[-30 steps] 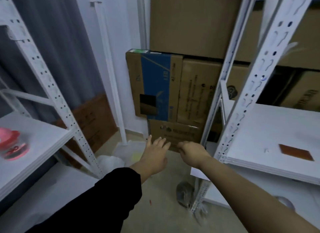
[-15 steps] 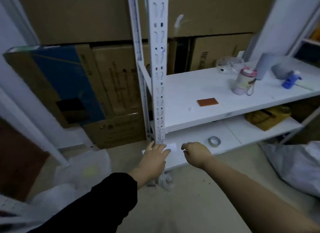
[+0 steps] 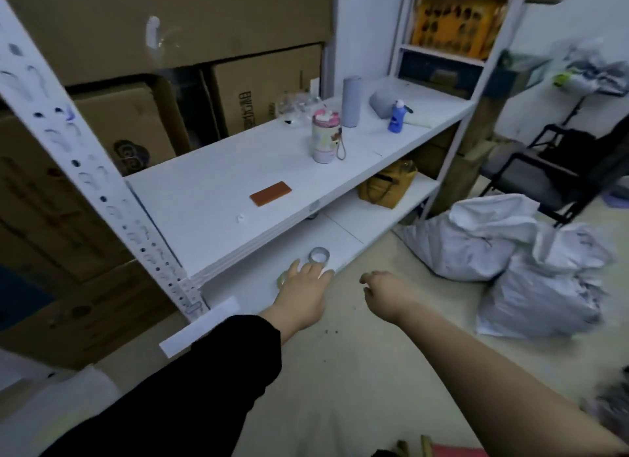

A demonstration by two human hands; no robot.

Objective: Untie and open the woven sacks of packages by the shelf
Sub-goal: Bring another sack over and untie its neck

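Standing against stacked cardboard boxes [image 3: 143, 123], white shelving unit [image 3: 218, 188]: two boards on perforated uprights, open to the aisle so that items can be reached from the floor side.

Woven sacks [image 3: 503, 252]: two pale, bulging sacks, slumped together on the floor just beside the shelf's right end; likely dropped there for unpacking onto the boards. Necks look crumpled; whether either tie is undone cannot be told.

Black folding chair [image 3: 558, 171]: behind the sacks, out of the aisle.

Yellow bag [image 3: 386, 186]: lower board, tucked under the upper one.

Left hand [image 3: 301, 293]: black sleeve, fingers spread and relaxed, grasping nothing, held forward over the lower board's front edge.

Right hand [image 3: 386, 295]: bare forearm, fingers loosely curled, grasping nothing, over the floor, well apart from the sacks. Judged: approach stage, sacks not yet touched.

Pink-lidded bottle [image 3: 325, 138], grey tumbler [image 3: 351, 101], blue bottle [image 3: 396, 116]: upright on the upper board.

Tape roll [image 3: 319, 254]: lower board, near the left fingers.

Brown block [image 3: 271, 193]: flat on the upper board.
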